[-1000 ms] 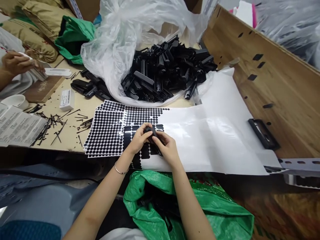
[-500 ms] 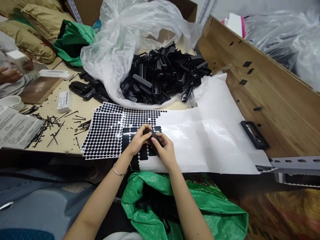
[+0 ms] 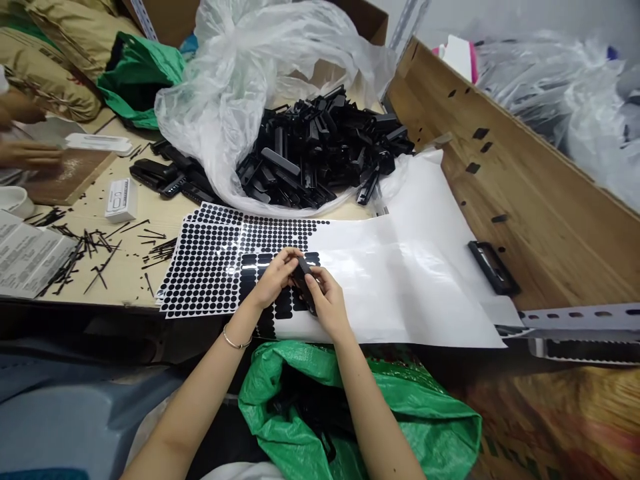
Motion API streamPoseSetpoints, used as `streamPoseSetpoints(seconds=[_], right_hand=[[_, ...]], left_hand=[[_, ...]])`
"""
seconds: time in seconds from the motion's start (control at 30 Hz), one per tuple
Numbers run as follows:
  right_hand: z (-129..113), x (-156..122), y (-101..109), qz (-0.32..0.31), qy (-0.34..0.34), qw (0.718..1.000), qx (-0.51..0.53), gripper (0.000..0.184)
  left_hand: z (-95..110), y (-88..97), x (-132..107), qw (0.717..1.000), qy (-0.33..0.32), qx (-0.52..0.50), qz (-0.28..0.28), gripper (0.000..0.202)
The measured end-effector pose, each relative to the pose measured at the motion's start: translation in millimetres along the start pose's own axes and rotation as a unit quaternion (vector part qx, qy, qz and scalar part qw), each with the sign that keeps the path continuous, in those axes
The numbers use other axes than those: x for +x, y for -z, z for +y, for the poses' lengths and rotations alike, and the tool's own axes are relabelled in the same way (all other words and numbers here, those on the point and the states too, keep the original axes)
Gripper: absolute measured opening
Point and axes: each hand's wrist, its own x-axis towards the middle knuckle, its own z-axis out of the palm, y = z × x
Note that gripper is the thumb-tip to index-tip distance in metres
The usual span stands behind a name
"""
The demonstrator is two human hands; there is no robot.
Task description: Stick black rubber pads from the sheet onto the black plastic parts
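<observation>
I have a small black plastic part (image 3: 303,283) pinched between both hands over the sticker sheet (image 3: 210,267) at the bench's near edge; left hand (image 3: 274,277) and right hand (image 3: 325,303) each grasp it. I judge a pad is being pressed on. The white backing (image 3: 400,280) rightward gives open room; the green bag (image 3: 400,420) gapes just below.

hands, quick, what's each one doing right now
Left hand: closed, pinching the upper end of the small black plastic part.
Right hand: closed around the same part from below, above the sticker sheet.
</observation>
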Motion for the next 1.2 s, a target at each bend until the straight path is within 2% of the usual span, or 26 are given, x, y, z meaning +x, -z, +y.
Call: streamPoseSetpoints(seconds=[0.1, 0.23, 0.3, 0.4, 0.47, 0.53, 0.57, 0.6, 0.67, 0.7, 0.8, 0.87, 0.93, 1.03, 1.07, 1.13, 1.2], right_hand=[[-3.6, -3.6, -0.8, 0.019, 0.025, 0.999, -0.044, 0.026], [-11.8, -19.2, 10.1, 0.067, 0.037, 0.987, -0.143, 0.029], [-16.8, -34.4, 29.8, 0.098, 0.030, 0.980, -0.169, 0.031], [-23.7, -67.5, 73.1, 0.152, 0.019, 0.970, -0.189, 0.029], [-27.4, -92.5, 96.7, 0.083, 0.036, 0.970, -0.227, 0.026], [-30.2, -114.6, 105.2, -0.093, 0.030, 0.956, -0.275, 0.023], [-31.4, -123.0, 103.3, -0.174, 0.007, 0.937, -0.303, 0.022], [-32.6, -129.2, 98.3, -0.227, -0.022, 0.915, -0.332, 0.025], [-36.0, -133.8, 84.7, -0.276, -0.064, 0.885, -0.368, 0.035], [-38.8, -131.8, 78.7, -0.283, -0.070, 0.881, -0.372, 0.038], [-50.9, -106.0, 70.4, -0.285, -0.036, 0.895, -0.341, 0.032], [-58.4, -69.7, 69.0, -0.240, 0.008, 0.915, -0.323, 0.025], [-60.7, -18.7, 64.0, -0.145, 0.073, 0.937, -0.310, 0.023], [-53.2, 70.8, 46.2, -0.014, 0.168, 0.928, -0.331, 0.022], [-48.9, 98.8, 38.8, 0.005, 0.177, 0.922, -0.344, 0.026], [-40.1, 144.4, 25.2, 0.037, 0.142, 0.914, -0.378, 0.033], [-34.3, 171.2, 15.7, 0.043, 0.110, 0.904, -0.412, 0.033]], left_hand=[[-0.5, -1.9, -0.7, 0.998, -0.022, 0.053, 0.013, 0.031], [-2.2, -4.9, -1.6, 0.997, -0.010, 0.070, -0.043, 0.033], [-3.5, -4.4, -0.4, 0.998, -0.007, 0.043, -0.045, 0.040], [-4.8, -1.9, 3.3, 1.000, -0.019, -0.021, 0.000, 0.048], [-5.4, -1.0, 5.3, 0.999, -0.014, -0.037, 0.009, 0.049], [-6.2, -1.5, 5.8, 1.000, -0.005, -0.022, -0.003, 0.050], [-6.8, -2.2, 5.4, 1.000, -0.001, -0.006, -0.015, 0.050], [-7.4, -3.1, 4.8, 1.000, 0.002, 0.011, -0.027, 0.051], [-8.3, -4.8, 3.2, 0.998, 0.005, 0.038, -0.043, 0.051], [-8.6, -5.4, 2.7, 0.998, 0.005, 0.043, -0.045, 0.051], [-8.3, -6.2, 2.5, 0.999, 0.001, 0.036, -0.034, 0.052], [-7.4, -6.3, 3.5, 0.999, 0.001, 0.025, -0.027, 0.053], [-6.6, -6.1, 4.8, 1.000, 0.005, 0.019, -0.022, 0.053], [-6.2, -5.3, 6.9, 1.000, 0.006, 0.011, -0.017, 0.052], [-6.2, -4.9, 7.5, 1.000, 0.003, 0.007, -0.014, 0.052], [-6.4, -4.4, 8.5, 1.000, -0.010, -0.003, -0.002, 0.051], [-6.4, -4.2, 9.0, 1.000, -0.026, -0.008, 0.016, 0.049]])
